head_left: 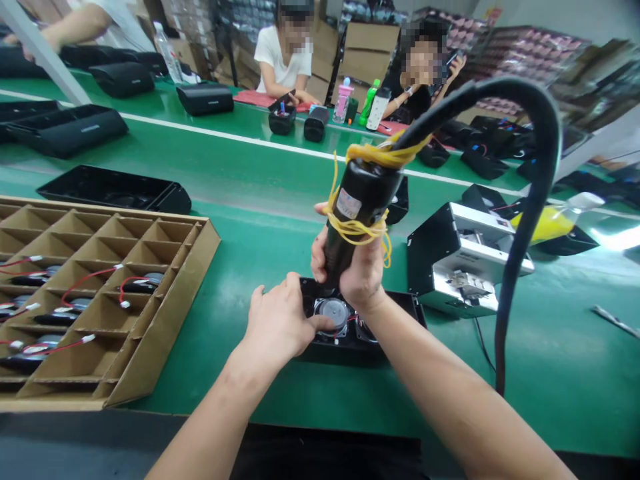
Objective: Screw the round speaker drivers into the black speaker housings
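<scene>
Black cylindrical power tool (357, 207): near-upright, tip down over housing, yellow bands wound round body, black hose (534, 200) arcing from top. Black speaker housing (360, 343): flat near front edge of green surface (260, 227), round drivers up.

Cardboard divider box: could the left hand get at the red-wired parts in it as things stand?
Probably yes. The left hand only rests on the black housing, the cardboard divider box stands open-topped to its left, and only bare green mat lies between. The right hand holds the screwdriver.
</scene>
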The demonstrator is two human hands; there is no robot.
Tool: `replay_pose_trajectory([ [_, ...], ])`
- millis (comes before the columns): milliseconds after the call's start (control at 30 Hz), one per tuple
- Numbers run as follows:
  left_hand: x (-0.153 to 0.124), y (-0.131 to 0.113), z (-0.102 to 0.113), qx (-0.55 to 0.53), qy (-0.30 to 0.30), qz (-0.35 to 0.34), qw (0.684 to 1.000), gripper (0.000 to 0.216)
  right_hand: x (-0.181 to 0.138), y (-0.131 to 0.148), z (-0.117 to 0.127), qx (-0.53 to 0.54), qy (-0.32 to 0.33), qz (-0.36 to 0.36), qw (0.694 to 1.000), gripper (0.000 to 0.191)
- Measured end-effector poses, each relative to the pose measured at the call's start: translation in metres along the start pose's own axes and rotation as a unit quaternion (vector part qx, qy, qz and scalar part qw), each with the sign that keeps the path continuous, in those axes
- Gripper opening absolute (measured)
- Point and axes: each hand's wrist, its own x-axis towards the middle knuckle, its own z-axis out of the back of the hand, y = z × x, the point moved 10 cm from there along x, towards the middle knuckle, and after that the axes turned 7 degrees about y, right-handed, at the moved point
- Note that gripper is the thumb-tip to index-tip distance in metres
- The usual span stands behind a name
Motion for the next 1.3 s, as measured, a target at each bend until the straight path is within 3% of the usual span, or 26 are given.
replay_pose_trajectory([
  [67,0.000,0.002,-0.002,0.006,-0.003,-0.001,1.000,0.056,0.001,0.020,0.006,0.002,-0.022,0.026,0.999,0.071],
  [167,-0.002,0.006,-0.003,0.018,-0.012,-0.008,1.000,0.066,-0.007,0.075,0.025,0.009,-0.071,0.101,0.992,0.065],
  [267,-0.006,0.005,0.008,0.034,-0.067,-0.038,0.996,0.075,-0.026,0.132,0.058,-0.006,-0.118,0.135,0.984,0.055],
  [367,-0.015,-0.024,0.027,0.041,-0.161,-0.165,0.972,0.060,-0.052,0.175,0.096,-0.081,-0.168,0.144,0.972,0.054],
  [467,-0.019,-0.071,0.022,0.066,-0.139,-0.309,0.939,0.047,-0.083,0.203,0.131,-0.170,-0.244,0.173,0.939,0.056],
  [600,-0.006,-0.118,-0.009,0.121,-0.021,-0.383,0.915,0.055,-0.112,0.215,0.161,-0.239,-0.308,0.183,0.902,0.062],
  [767,0.004,-0.135,-0.034,0.139,0.048,-0.409,0.901,0.049,-0.134,0.225,0.183,-0.264,-0.339,0.208,0.879,0.062],
  [1033,0.008,-0.126,-0.042,0.145,-0.008,-0.418,0.897,0.046,-0.116,0.222,0.199,-0.232,-0.291,0.225,0.900,0.068],
  [1300,0.013,-0.122,-0.041,0.123,-0.050,-0.450,0.883,0.037,-0.104,0.201,0.216,-0.223,-0.274,0.226,0.908,0.062],
])
